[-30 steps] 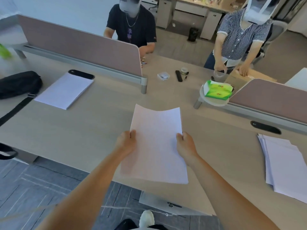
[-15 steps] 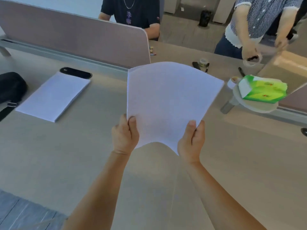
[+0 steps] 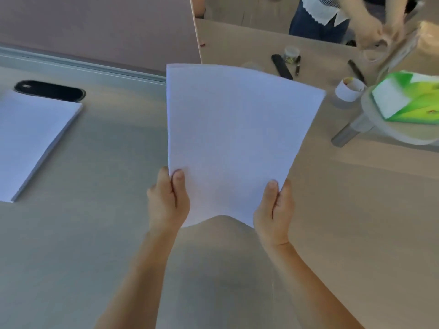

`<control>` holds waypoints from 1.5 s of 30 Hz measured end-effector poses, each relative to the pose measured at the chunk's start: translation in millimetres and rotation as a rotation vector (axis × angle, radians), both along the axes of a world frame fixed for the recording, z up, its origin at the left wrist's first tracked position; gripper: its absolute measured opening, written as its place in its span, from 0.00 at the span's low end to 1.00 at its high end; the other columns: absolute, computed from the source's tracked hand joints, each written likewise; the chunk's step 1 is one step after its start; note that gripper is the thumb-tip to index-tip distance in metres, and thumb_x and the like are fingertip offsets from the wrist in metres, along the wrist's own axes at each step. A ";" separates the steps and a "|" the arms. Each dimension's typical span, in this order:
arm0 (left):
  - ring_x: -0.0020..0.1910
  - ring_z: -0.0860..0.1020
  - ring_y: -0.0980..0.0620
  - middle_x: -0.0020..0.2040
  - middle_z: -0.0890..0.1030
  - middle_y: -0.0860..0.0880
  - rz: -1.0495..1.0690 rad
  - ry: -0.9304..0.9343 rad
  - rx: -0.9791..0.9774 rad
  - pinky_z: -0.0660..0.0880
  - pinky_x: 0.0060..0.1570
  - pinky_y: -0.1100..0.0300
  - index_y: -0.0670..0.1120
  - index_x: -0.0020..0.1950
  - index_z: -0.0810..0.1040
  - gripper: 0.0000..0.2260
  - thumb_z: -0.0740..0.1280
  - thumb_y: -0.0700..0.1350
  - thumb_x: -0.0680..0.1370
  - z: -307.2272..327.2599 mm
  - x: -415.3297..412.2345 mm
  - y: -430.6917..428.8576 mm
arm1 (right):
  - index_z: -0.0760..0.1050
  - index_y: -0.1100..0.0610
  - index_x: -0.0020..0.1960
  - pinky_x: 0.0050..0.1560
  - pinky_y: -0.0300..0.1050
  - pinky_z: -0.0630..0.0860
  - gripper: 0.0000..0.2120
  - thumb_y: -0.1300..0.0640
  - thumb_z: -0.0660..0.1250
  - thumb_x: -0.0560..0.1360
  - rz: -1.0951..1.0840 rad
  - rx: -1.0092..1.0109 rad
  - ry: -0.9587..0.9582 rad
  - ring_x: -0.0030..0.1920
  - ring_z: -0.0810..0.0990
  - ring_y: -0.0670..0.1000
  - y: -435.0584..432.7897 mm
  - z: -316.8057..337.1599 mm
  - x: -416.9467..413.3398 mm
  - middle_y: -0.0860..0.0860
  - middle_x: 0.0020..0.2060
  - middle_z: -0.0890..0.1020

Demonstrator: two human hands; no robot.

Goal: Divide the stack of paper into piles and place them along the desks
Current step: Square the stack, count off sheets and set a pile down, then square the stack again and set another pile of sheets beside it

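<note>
A thin batch of white paper (image 3: 232, 136) is held up over the middle of the wooden desk (image 3: 95, 233), its far end raised and its near edge bowed. My left hand (image 3: 168, 200) pinches its near left corner, thumb on top. My right hand (image 3: 273, 210) grips the near right corner the same way. A second white paper pile (image 3: 31, 138) lies flat on the desk at the left, beside a black cable grommet (image 3: 50, 90).
A mauve divider panel (image 3: 99, 27) runs along the desk's back. At the right are a tape roll (image 3: 348, 91), a green tissue box (image 3: 408, 96) on a round stand, a black remote (image 3: 281, 66) and a small jar (image 3: 291, 54). Another person (image 3: 332, 17) stands across the desk.
Both hands carried the paper forward over the desk and tilted its far end up. The view closed in on the desk; the pile at the right left the view.
</note>
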State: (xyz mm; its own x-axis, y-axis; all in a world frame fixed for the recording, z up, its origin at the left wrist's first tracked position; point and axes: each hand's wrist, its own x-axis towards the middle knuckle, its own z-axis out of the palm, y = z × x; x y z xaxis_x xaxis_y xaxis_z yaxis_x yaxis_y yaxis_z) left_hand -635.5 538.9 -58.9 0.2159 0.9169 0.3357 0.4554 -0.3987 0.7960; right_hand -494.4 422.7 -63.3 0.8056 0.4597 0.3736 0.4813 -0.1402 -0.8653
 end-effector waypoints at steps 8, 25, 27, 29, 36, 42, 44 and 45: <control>0.55 0.77 0.33 0.53 0.80 0.34 -0.136 0.519 -0.449 0.70 0.48 0.49 0.37 0.53 0.75 0.19 0.51 0.50 0.84 -5.2 2.7 11.9 | 0.64 0.54 0.35 0.34 0.47 0.63 0.18 0.52 0.52 0.83 0.017 -0.629 0.467 0.33 0.69 0.49 -3.9 1.6 4.8 0.48 0.31 0.70; 0.57 0.77 0.36 0.54 0.80 0.36 -0.191 0.740 -0.520 0.72 0.54 0.49 0.38 0.56 0.75 0.24 0.48 0.55 0.83 -27.0 18.2 33.6 | 0.73 0.64 0.57 0.44 0.45 0.70 0.21 0.47 0.54 0.80 -0.062 -0.867 0.524 0.48 0.79 0.58 18.9 -21.6 28.9 0.58 0.52 0.80; 0.56 0.77 0.37 0.53 0.81 0.37 -0.161 0.722 -0.575 0.72 0.53 0.50 0.38 0.55 0.76 0.25 0.51 0.58 0.82 -24.4 15.8 35.8 | 0.72 0.65 0.63 0.44 0.44 0.70 0.26 0.44 0.56 0.79 -0.058 -0.922 0.516 0.54 0.80 0.59 20.0 -21.4 30.7 0.58 0.56 0.79; 0.56 0.77 0.37 0.54 0.80 0.38 -0.129 0.708 -0.625 0.72 0.53 0.50 0.38 0.56 0.75 0.26 0.53 0.61 0.81 -19.5 14.0 38.8 | 0.72 0.65 0.61 0.41 0.44 0.70 0.28 0.40 0.56 0.78 -0.043 -0.998 0.467 0.51 0.80 0.58 18.3 -18.9 32.6 0.58 0.54 0.80; 0.62 0.74 0.39 0.63 0.74 0.38 -0.167 0.844 -0.685 0.70 0.60 0.50 0.39 0.68 0.68 0.31 0.54 0.64 0.79 10.7 4.9 30.9 | 0.72 0.62 0.42 0.34 0.47 0.70 0.22 0.42 0.60 0.78 -0.109 -0.884 0.252 0.36 0.76 0.55 -12.5 25.4 43.8 0.53 0.34 0.78; 0.66 0.72 0.42 0.66 0.73 0.42 -0.252 0.793 -0.665 0.68 0.62 0.51 0.43 0.70 0.67 0.29 0.55 0.63 0.79 58.4 -0.5 9.7 | 0.58 0.56 0.30 0.29 0.45 0.59 0.25 0.44 0.62 0.79 -0.075 -0.693 0.166 0.26 0.61 0.49 -59.3 71.7 44.3 0.50 0.24 0.62; 0.65 0.73 0.43 0.66 0.75 0.44 -0.299 0.781 -0.641 0.69 0.61 0.53 0.44 0.70 0.69 0.28 0.54 0.63 0.80 77.3 3.6 -10.7 | 0.59 0.56 0.29 0.27 0.43 0.59 0.26 0.45 0.64 0.78 -0.079 -0.648 0.165 0.26 0.59 0.49 -81.9 83.8 45.0 0.50 0.23 0.61; 0.64 0.73 0.43 0.66 0.75 0.44 -0.324 0.776 -0.632 0.69 0.60 0.53 0.44 0.70 0.70 0.28 0.54 0.63 0.79 86.0 7.0 -23.8 | 0.59 0.56 0.28 0.26 0.40 0.58 0.26 0.45 0.65 0.78 -0.078 -0.630 0.146 0.25 0.59 0.49 -96.5 90.5 45.5 0.50 0.23 0.60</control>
State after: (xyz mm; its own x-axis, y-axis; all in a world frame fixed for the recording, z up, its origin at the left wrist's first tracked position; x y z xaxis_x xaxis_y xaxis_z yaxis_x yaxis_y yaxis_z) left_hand -628.5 515.1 27.2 0.4332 0.7367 -0.5193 0.8753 -0.2064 0.4374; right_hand -448.9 326.2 27.2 0.8678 0.4928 -0.0642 0.3327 -0.6721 -0.6615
